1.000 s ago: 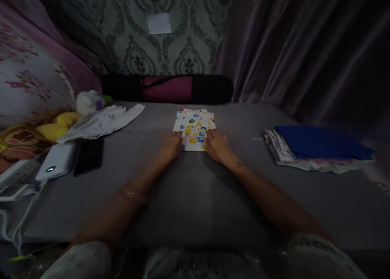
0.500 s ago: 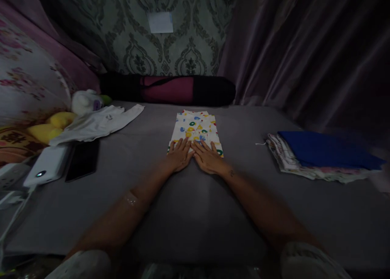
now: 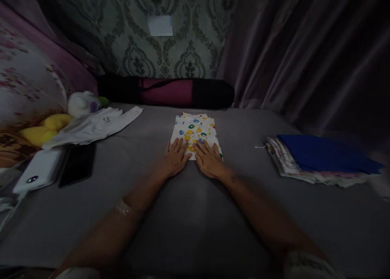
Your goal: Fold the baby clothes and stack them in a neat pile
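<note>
Here, from left to right, a grey sheet-covered bed (image 3: 195, 214) stretched across a dim room. At the far left, a brown-and-orange cushion (image 3: 9, 144) bore dark marks, perhaps a written character, cut off and unreadable. Beside it sat a soft yellow plush toy (image 3: 38, 135). Nearer lay a white plastic power bank (image 3: 42, 169) with a small lit display, its figures too small to read; a cable ran from its near end, probably why it sat by the edge. A flat black phone (image 3: 78, 163) lay just right of it. Behind them a crumpled white cloth garment (image 3: 88, 128) was spread in front of a white plush toy with a purple snout (image 3: 81, 104); the small dark mark on the cloth was illegible.

In the middle, a folded white garment printed in blue, yellow, red and green (image 3: 193, 126) lay flat. The left hand (image 3: 175, 158) and right hand (image 3: 209, 160) rested palms down on its near part, fingers straight and slightly apart, clamped on nothing, seemingly to press the layers flat. No lettering could be made out in the print.

Well apart to the right, a smooth blue cloth (image 3: 326, 151) topped a neat stack of folded pale fabrics (image 3: 283, 159), apparently piled to keep them together.
</note>
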`<state>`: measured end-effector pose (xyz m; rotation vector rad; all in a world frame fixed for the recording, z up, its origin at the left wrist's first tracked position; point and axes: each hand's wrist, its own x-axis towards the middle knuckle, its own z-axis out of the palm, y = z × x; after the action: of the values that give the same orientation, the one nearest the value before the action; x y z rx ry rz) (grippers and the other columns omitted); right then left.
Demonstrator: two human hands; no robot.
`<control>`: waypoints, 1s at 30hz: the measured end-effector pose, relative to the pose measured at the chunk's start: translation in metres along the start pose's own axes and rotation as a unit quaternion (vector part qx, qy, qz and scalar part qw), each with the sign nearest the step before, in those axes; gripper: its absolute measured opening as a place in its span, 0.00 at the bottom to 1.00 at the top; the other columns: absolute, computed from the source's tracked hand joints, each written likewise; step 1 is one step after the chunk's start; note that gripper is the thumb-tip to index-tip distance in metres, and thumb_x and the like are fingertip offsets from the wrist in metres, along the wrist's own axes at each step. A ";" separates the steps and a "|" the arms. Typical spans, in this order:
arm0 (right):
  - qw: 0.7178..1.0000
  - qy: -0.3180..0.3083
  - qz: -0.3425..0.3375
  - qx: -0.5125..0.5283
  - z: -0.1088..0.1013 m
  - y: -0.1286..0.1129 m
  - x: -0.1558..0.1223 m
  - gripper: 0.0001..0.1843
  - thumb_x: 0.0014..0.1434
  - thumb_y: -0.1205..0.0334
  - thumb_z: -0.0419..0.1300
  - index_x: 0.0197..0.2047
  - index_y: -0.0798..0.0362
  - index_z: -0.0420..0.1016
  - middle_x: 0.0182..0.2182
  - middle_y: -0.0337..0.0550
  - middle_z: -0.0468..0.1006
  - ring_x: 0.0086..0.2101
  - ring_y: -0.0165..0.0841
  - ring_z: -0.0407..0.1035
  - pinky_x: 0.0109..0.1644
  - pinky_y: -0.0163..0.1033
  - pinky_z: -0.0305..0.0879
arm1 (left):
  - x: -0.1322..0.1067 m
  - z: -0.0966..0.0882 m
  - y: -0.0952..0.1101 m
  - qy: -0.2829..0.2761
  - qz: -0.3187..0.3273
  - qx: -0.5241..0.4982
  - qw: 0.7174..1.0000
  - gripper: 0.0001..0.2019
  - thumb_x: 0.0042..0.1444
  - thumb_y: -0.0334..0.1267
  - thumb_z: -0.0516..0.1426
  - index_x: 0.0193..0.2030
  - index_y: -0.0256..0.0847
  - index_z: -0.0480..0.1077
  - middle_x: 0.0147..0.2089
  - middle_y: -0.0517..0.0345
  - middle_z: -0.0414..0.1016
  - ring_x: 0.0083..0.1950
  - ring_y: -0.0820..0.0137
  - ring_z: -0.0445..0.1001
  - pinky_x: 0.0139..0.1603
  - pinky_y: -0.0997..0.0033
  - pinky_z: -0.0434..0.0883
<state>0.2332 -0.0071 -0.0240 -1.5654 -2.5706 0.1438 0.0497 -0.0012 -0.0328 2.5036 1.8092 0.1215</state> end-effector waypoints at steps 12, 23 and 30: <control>1.000 -0.017 -0.006 0.018 0.004 0.007 0.000 0.31 0.69 0.55 0.34 0.72 0.51 0.50 0.71 0.41 0.47 0.69 0.40 0.39 0.70 0.59 0.33 | 0.000 0.004 -0.008 -0.023 0.007 -0.021 0.999 0.31 0.68 0.53 0.37 0.72 0.39 0.49 0.74 0.45 0.44 0.75 0.56 0.42 0.71 0.46 0.47; 0.995 -0.033 0.097 0.008 0.001 0.031 0.001 0.35 0.68 0.55 0.35 0.71 0.67 0.47 0.70 0.54 0.46 0.69 0.42 0.39 0.70 0.52 0.37 | 0.000 0.006 -0.019 -0.039 -0.024 -0.019 0.999 0.32 0.68 0.52 0.34 0.73 0.34 0.47 0.75 0.43 0.43 0.75 0.56 0.40 0.71 0.48 0.46; 0.996 -0.006 0.093 0.004 0.004 0.031 0.001 0.34 0.67 0.55 0.36 0.71 0.65 0.48 0.70 0.53 0.46 0.69 0.43 0.39 0.70 0.54 0.37 | 0.001 0.003 -0.018 -0.029 -0.020 -0.018 0.999 0.32 0.68 0.52 0.33 0.73 0.37 0.46 0.75 0.46 0.42 0.75 0.56 0.39 0.71 0.43 0.43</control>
<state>0.2593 0.0075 -0.0326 -1.8050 -2.4240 0.1821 0.0336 0.0052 -0.0378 2.4194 1.8163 0.0793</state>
